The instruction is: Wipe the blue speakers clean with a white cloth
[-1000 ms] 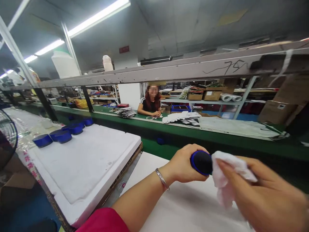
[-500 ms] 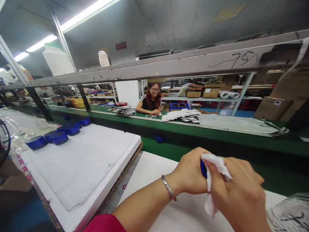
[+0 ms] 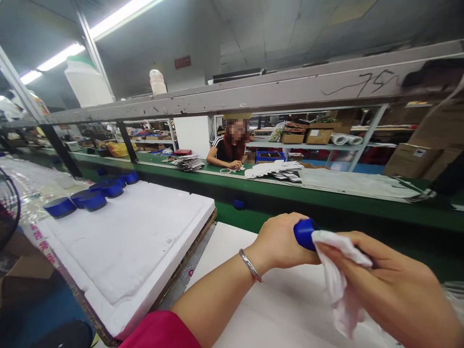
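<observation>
My left hand [image 3: 281,241] grips a small round blue box [image 3: 303,233] over the white bench top [image 3: 261,309]; a metal bracelet is on that wrist. My right hand [image 3: 391,285] holds a crumpled white cloth [image 3: 339,278] pressed against the box's right side. Only the box's blue side wall shows between the two hands.
A white foam board [image 3: 134,241] lies to the left with several round blue boxes [image 3: 85,199] along its far edge. Behind runs a green conveyor bench [image 3: 326,200] with stacked flat cards [image 3: 275,171]. A person sits across it. A fan guard [image 3: 9,203] is at far left.
The blue box has turned in my left hand: its dark face showed first, then was covered, now its blue side shows. My right hand with the cloth moved across it.
</observation>
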{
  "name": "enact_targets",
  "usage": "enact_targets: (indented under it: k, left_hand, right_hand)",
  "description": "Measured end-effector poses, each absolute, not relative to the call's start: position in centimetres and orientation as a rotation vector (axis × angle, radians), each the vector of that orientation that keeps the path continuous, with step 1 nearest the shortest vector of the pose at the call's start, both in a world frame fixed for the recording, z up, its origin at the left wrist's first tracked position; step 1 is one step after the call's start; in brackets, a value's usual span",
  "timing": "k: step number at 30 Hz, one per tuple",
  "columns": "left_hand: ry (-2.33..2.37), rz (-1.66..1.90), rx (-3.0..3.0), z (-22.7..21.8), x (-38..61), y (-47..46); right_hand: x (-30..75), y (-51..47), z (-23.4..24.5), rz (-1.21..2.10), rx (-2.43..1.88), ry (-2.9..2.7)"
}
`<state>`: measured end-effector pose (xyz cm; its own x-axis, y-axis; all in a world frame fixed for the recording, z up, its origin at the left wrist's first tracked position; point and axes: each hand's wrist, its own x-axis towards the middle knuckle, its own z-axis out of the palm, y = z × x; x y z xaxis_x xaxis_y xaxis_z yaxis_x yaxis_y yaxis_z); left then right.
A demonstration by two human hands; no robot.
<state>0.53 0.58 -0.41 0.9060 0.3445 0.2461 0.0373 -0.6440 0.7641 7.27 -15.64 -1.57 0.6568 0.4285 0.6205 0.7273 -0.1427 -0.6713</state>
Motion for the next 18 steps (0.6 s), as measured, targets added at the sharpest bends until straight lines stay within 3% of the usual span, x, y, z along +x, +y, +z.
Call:
enact_targets:
  k: [5, 14, 18]
  left_hand:
    - [0.274, 0.569, 2.492, -0.5, 0.8, 1.1]
    - [0.098, 0.732, 2.625, -0.9, 0.5, 0.9]
    - [-0.099, 0.611, 2.590, -2.1, 1.1, -0.5]
  right_hand:
    - [6.7, -14.1, -2.8, -0.644, -1.684, -1.132]
    - [5.4, -13.3, -3.3, -0.690, -1.759, -0.840]
    - [8.9, -14.2, -2.0, -0.375, -1.908, -0.498]
